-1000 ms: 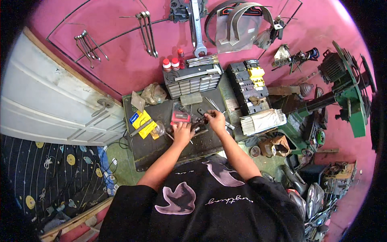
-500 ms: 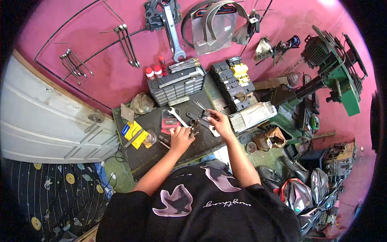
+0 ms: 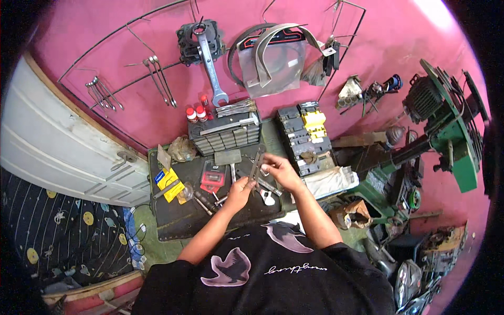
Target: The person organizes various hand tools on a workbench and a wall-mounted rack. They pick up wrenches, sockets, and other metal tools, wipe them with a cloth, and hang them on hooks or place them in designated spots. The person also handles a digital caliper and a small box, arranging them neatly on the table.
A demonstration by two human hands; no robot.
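Observation:
A dark flat metal bar point(image 3: 256, 167) stands out above the workbench, gripped low down between the thumb and fingers of my left hand point(image 3: 241, 192). Beside its upper half is my right hand point(image 3: 282, 172), with curled fingers close against the bar. Motion blurs those fingertips, so what they pinch is unclear. Below the hands a white-ended tool point(image 3: 267, 197) lies on the bench. Left of the bar are a grey rectangular plate point(image 3: 227, 157) and a red-and-clear plastic case point(image 3: 213, 176). Dark rod-like tools point(image 3: 203, 205) lie near my left wrist.
A small-drawer cabinet point(image 3: 226, 135) stands at the back of the workbench point(image 3: 176, 212). Black cases point(image 3: 296, 137) and a white-wrapped bundle point(image 3: 331, 181) occupy its right side. A yellow packet point(image 3: 169, 185) lies left. A green machine point(image 3: 454, 152) stands far right, wrenches point(image 3: 160, 81) hang on the wall.
My left hand has come up from the loose tools and now holds the dark bar. My right hand has closed in toward it. The whole view has shifted and shows more of the wall.

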